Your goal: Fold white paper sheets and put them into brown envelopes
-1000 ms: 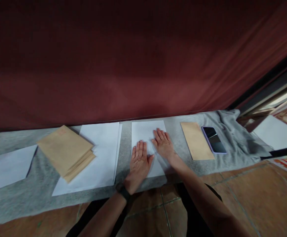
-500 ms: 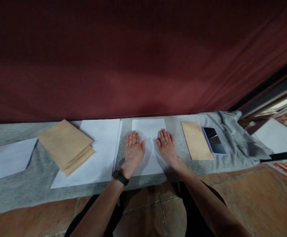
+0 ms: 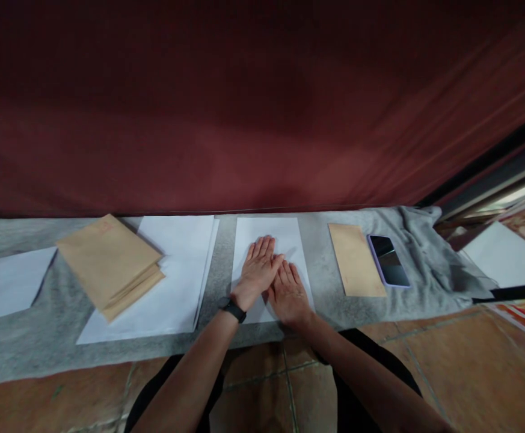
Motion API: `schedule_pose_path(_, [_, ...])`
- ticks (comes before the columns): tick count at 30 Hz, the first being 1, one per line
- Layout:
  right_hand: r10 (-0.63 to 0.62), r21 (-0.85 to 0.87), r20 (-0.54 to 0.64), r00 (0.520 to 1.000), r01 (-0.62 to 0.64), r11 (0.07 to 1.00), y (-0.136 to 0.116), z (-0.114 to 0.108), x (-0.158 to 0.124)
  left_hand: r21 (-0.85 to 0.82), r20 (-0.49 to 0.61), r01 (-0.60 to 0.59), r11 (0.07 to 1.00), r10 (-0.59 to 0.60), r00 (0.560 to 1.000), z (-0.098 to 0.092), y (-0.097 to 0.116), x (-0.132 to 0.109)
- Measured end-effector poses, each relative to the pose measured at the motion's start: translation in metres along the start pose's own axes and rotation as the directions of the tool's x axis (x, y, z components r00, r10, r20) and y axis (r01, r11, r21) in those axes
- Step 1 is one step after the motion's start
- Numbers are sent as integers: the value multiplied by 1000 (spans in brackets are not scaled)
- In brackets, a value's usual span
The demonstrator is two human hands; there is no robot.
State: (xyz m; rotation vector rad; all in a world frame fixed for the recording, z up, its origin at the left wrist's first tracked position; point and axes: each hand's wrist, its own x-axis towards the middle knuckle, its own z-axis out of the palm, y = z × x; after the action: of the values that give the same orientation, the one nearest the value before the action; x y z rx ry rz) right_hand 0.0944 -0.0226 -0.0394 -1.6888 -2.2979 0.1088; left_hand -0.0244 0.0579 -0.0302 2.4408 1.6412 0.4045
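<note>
A white sheet of paper (image 3: 269, 231) lies on the grey cloth in front of me. My left hand (image 3: 258, 269) rests flat on it, fingers stretched out, with a dark watch (image 3: 233, 309) on the wrist. Beside it and slightly nearer to me, my right hand (image 3: 290, 299) also lies flat on the paper. The left thumb overlaps the right hand's fingers. Neither hand grips anything. Part of the sheet is hidden beneath both hands.
To the left, several brown envelopes (image 3: 109, 258) lie on a stack of white paper (image 3: 178, 270). Another white sheet (image 3: 9, 282) sits at far left. On the right are one brown envelope (image 3: 356, 261) and a phone (image 3: 387, 260). A dark red cloth (image 3: 262, 150) rises behind.
My hands have come together over the sheet: the left moved right, the right moved left and nearer to me. The view has shifted slightly.
</note>
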Motion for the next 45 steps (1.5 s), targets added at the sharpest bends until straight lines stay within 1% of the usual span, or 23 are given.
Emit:
schedule_pose_path(3, [3, -3, -34, 999, -3, 1000, 6, -1, -3, 58, -19, 69, 996, -68, 998, -1, -9, 3])
schedule_pose_path(7, [34, -30, -53, 998, -36, 999, 16, -3, -4, 117, -10, 147, 982, -147, 989, -6, -15, 6])
schedule_pose_path(12, [64, -58, -53, 997, -67, 996, 37, -6, -2, 193, 14, 259, 946, -267, 964, -14, -25, 8])
schedule_pose_path(16, [124, -76, -56, 991, -129, 989, 54, -13, 4, 179, -49, 330, 927, -327, 944, -18, -34, 12])
schedule_pose_path(18, [162, -72, -66, 985, -167, 983, 59, -17, 10, 150, -97, 356, 922, -344, 934, -20, -33, 15])
schedule_pose_path(19, [170, -65, -67, 983, -175, 982, 60, -18, 13, 134, -112, 348, 928, -334, 936, -20, -31, 17])
schedule_pose_path(21, [164, -45, -60, 985, -166, 985, 59, -20, 21, 105, -115, 277, 955, -265, 957, -20, -22, 20])
schedule_pose_path(24, [116, -19, -34, 993, -117, 993, 51, -17, 31, 73, -51, 116, 991, -112, 992, -17, -6, 21])
schedule_pose_path(27, [57, -28, -5, 998, -58, 998, 43, -11, 34, 82, 8, 33, 996, -34, 999, -11, 3, 18])
schedule_pose_path(29, [45, -44, -2, 999, -45, 998, 41, -7, 34, 104, 11, 35, 994, -36, 999, -8, 1, 16])
schedule_pose_path(34, [90, -75, -49, 995, -93, 993, 46, -5, 33, 162, -16, 141, 977, -141, 990, -9, -17, 12])
schedule_pose_path(38, [107, -87, -84, 991, -114, 990, 54, -3, 29, 190, -37, 202, 961, -199, 979, -13, -20, 7])
schedule_pose_path(41, [115, -85, -101, 988, -124, 989, 59, -2, 26, 196, -62, 194, 961, -186, 981, -16, -16, 1])
schedule_pose_path(45, [125, -90, -93, 988, -133, 987, 68, -5, 21, 168, -93, 99, 981, -84, 992, -20, -4, -14])
